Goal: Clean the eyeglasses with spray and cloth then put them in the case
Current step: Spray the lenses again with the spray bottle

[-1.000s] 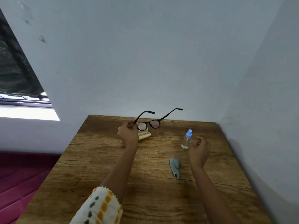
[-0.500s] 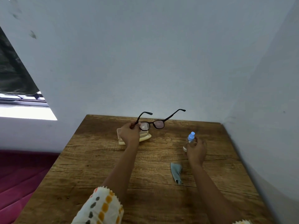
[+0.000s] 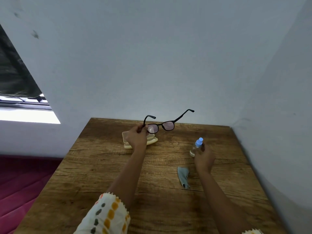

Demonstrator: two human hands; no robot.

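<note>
My left hand (image 3: 137,137) holds black-framed eyeglasses (image 3: 166,124) by their left corner, raised above the table with both temples unfolded and pointing away from me. Under that hand lies an open cream case (image 3: 152,141), partly hidden by it. My right hand (image 3: 203,157) grips a small clear spray bottle (image 3: 195,146) with a blue cap, tilted to the right, its base close to the wood. A crumpled grey-blue cloth (image 3: 183,176) lies on the table just left of my right wrist.
The wooden table (image 3: 104,166) sits in a corner, with a white wall behind and another close on the right. Left of the table the floor covering (image 3: 20,183) is dark red, under a bright window opening (image 3: 27,115).
My right hand moved forward from beside the bottle and closed round it. My left hand kept the glasses raised, shifting them slightly right.
</note>
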